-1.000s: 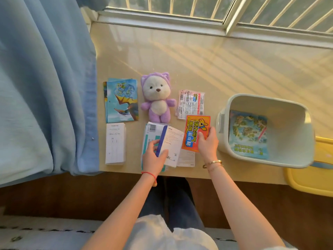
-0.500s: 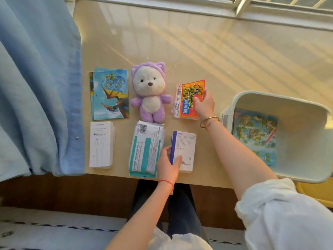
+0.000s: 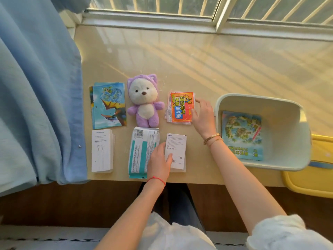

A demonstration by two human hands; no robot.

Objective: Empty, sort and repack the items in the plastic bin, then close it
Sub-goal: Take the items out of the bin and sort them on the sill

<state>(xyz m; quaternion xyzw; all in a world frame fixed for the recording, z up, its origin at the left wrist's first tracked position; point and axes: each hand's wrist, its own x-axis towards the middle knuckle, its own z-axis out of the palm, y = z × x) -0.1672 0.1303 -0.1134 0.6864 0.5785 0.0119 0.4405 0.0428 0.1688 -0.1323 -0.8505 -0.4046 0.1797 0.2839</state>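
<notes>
The pale plastic bin [image 3: 259, 98] stands at the right of the table with a map leaflet [image 3: 241, 134] lying inside it. My right hand [image 3: 202, 116] rests beside the bin, fingers apart, touching the right edge of an orange packet [image 3: 182, 109] that lies on a small stack of packets. My left hand [image 3: 159, 163] grips the left edge of a white box [image 3: 177, 148], thumb on its face, next to a teal and white pack [image 3: 140, 152]. A purple plush bear [image 3: 144, 101], dinosaur picture cards [image 3: 108, 105] and a white cable box [image 3: 101, 150] lie in rows to the left.
A yellow lid [image 3: 313, 179] lies at the right, partly under the bin. A blue curtain [image 3: 36, 87] hangs over the table's left edge. The window frame [image 3: 180, 22] runs along the far side. The table's front edge is just below the items.
My right hand carried the orange packet up from the front row and laid it on the packet stack. My left hand set the white box flat beside the teal pack.
</notes>
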